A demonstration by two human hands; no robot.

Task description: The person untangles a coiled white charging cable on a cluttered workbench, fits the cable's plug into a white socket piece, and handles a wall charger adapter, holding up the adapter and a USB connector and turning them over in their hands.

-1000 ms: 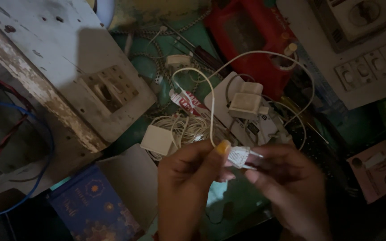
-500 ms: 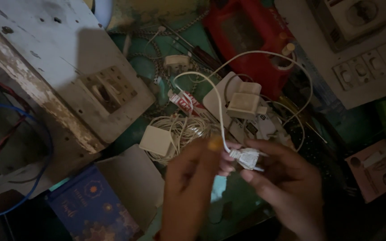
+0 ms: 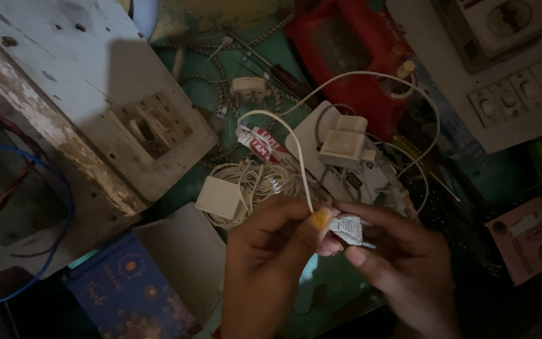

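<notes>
At the far left, note the blue wire looping over the dark edge, next to the worn white switch board lying tilted on the green surface. Below it lies a dark blue patterned box. Toward the centre, a small white square adapter rests against a tangle of white cable. Your left hand pinches the white cord between thumb and fingers, just beside the small white connector. Your right hand is closed on that connector from the other side; the two hands touch. Behind them, a white charger plug and a red case crowd the surface. At the right sit a white switch panel and a pink carton
</notes>
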